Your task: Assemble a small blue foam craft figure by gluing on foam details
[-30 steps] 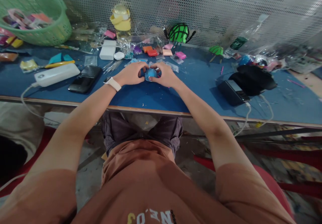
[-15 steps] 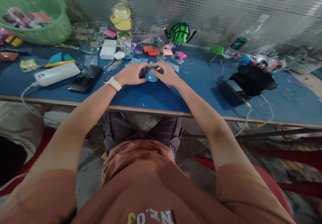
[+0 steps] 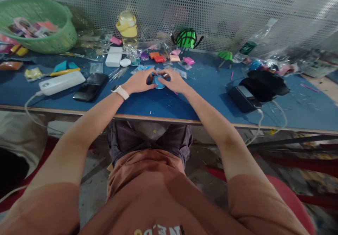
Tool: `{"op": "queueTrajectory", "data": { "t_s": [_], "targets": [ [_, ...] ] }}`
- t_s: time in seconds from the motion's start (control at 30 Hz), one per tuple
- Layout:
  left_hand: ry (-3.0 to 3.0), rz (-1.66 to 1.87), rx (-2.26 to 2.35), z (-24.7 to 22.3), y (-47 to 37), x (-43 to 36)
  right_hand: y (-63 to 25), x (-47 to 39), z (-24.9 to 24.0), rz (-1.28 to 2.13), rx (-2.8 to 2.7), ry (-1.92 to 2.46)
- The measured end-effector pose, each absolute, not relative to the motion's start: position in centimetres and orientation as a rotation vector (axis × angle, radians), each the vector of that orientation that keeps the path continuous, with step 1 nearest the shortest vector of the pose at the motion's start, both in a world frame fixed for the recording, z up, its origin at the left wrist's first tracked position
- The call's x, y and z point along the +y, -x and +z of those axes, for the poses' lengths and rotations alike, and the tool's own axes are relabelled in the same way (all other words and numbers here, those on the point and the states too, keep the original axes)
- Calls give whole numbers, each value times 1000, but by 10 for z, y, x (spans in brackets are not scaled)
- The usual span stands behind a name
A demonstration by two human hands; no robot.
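Near the middle of the blue table, a small rounded blue lump [image 3: 159, 83] that looks like modelling clay sits between my two hands. My left hand [image 3: 141, 80] curves around its left side, thumb and fingers closed in on it. From the right, my right hand [image 3: 173, 80] grips it with the fingertips on top and the thumb at its front. Fingers cover part of the lump. Just behind my left hand lies a blue piece in clear wrapping [image 3: 142, 68]. Small orange-red packets [image 3: 159, 58] and a pink packet [image 3: 188, 61] lie farther back.
Left: a green basket [image 3: 52, 43], a white power strip [image 3: 62, 83], a black phone [image 3: 90, 87] and thin metal tools [image 3: 118, 72]. A yellow-topped bottle [image 3: 128, 31] and green turtle-like figure [image 3: 186, 38] stand behind. Right: a black box with a cable [image 3: 244, 99].
My fingers have shifted slightly on the blue lump, and its white spots no longer show clearly. The whole view has tilted a little, so the table sits slightly lower.
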State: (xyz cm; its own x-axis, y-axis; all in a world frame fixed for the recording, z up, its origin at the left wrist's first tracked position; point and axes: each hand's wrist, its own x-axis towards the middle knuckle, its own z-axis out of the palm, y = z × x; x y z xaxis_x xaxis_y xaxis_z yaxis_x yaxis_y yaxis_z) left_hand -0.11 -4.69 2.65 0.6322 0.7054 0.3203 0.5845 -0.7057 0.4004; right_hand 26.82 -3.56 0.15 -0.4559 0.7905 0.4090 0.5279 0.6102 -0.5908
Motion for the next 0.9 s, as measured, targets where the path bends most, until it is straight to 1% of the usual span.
{"op": "queueTrajectory", "data": {
  "t_s": [0.23, 0.5, 0.9],
  "targets": [
    [-2618, 640, 1075, 28, 1, -49, -269, -43, 6, 540, -2151, 1047],
    [-2644, 632, 1230, 26, -8, -55, -270, -38, 5, 515, -2184, 1024],
    [-2646, 609, 1028, 31, 5, -48, -271, -36, 0, 475, -2212, 1021]
  ]
}}
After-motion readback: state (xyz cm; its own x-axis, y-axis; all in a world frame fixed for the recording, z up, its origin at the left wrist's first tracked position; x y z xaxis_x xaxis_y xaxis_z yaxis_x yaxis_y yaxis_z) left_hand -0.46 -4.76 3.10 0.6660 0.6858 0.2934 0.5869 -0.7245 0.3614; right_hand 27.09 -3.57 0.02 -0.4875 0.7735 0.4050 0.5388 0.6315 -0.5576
